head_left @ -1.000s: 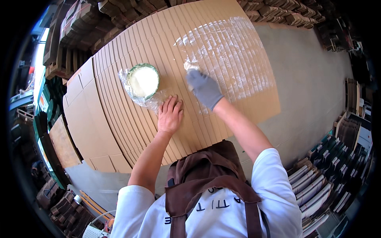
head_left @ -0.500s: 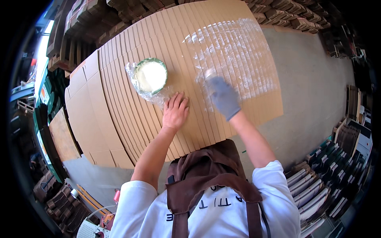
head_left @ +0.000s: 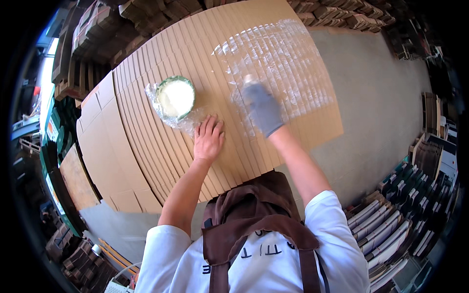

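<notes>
My left hand [head_left: 209, 140], bare, lies flat with its fingers extended on a fanned stack of overlapping cardboard sheets [head_left: 146, 88]. Just beyond its fingertips stands a green-rimmed bowl [head_left: 191, 93] of thick white paste, with crumpled clear plastic film [head_left: 155, 105] around it. My right hand [head_left: 264, 110], in a grey glove, is closed over the cardboard near the left edge of a patch of white smears [head_left: 278, 63]. A pale rounded end [head_left: 250, 78] pokes out past the glove; the rest of that object is hidden and motion blurs it.
Stacks of folded brown cardboard [head_left: 337, 14] stand along the far side. Grey concrete floor [head_left: 376, 88] stretches to the right. Bundles of flat pieces [head_left: 376, 234] sit at lower right. A wooden board [head_left: 78, 176] leans at the left beside dark green items.
My gloved right hand has moved a little farther away from me over the smeared cardboard. The left hand keeps its place beside the bowl. The whole view has shifted slightly.
</notes>
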{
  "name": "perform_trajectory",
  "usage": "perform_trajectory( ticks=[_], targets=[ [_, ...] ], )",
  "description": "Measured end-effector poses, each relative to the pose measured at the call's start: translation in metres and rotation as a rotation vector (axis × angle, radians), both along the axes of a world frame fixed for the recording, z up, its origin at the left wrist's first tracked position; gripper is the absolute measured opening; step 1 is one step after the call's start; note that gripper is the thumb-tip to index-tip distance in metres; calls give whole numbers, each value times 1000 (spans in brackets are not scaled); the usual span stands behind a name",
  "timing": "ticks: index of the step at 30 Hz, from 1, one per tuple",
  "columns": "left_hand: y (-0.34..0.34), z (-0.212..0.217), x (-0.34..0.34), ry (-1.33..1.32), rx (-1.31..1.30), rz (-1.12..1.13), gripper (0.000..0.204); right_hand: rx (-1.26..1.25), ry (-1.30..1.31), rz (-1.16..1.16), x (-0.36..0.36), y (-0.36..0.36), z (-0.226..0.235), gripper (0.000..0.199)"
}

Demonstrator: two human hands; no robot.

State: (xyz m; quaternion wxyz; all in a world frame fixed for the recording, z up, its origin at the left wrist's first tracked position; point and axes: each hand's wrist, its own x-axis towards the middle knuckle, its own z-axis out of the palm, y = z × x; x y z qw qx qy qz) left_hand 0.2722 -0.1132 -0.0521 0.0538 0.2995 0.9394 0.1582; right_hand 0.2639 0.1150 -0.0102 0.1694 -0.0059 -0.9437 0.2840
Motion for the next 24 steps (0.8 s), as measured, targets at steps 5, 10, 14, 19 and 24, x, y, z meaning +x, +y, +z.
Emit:
perform_trajectory(
  ticks=[5, 10, 14, 19, 24],
  targets=[
    [2, 5, 4, -27, -32, -2, 44, 74, 43, 34, -32, -1, -24, 14],
    [-3, 2, 3, -11, -50, -1, 45, 83, -116, 84, -26, 10, -8, 13],
    [3, 2, 3, -3, -25, -18, 45, 70, -180, -186, -27, 90, -25, 22],
    [1, 0, 3, -8, -55, -11, 45, 59, -180, -3, -20, 84, -21, 23],
    [4, 3, 2, -15, -63, -21, 45, 89, -83, -270, -54, 141, -31, 25]
  ],
)
